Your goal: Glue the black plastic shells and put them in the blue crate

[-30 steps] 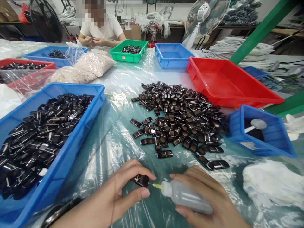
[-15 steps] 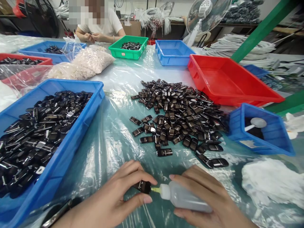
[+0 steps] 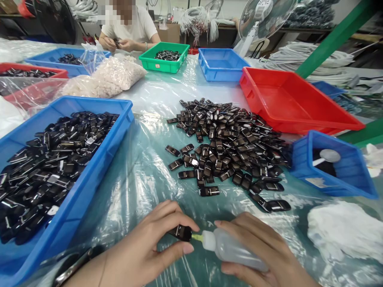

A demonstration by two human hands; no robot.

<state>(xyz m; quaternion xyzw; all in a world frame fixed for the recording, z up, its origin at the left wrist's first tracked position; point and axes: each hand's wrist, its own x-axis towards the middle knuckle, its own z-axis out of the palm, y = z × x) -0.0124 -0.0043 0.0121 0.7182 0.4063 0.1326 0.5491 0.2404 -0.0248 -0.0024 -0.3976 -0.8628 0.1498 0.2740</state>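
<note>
Between the thumb and fingers of my left hand (image 3: 161,235) is a small glossy black plastic piece (image 3: 183,232), its rounded end facing right. My right hand (image 3: 257,247) is wrapped around a translucent squeeze bottle (image 3: 230,247) with a white cap, lying nearly level. Its thin yellow-green nozzle (image 3: 197,237) points left, and the tip meets the end of the black piece; whether anything comes out is too small to see. Beyond both hands lies a heap of similar black pieces (image 3: 221,147), with a few loose ones at its near edge.
At left stands a blue tray (image 3: 103,159) full of black pieces. A red tray (image 3: 287,99), a small blue bin (image 3: 344,167) with a spoon, and a white cloth (image 3: 344,227) are at right. Farther back are a green tray (image 3: 164,65), a bag of pale parts (image 3: 119,75) and a seated person (image 3: 128,28).
The view has shifted slightly, moving the trays and heap a little to the right. My hands keep the same hold, with the nozzle still at the piece's end. The person opposite has moved their hands.
</note>
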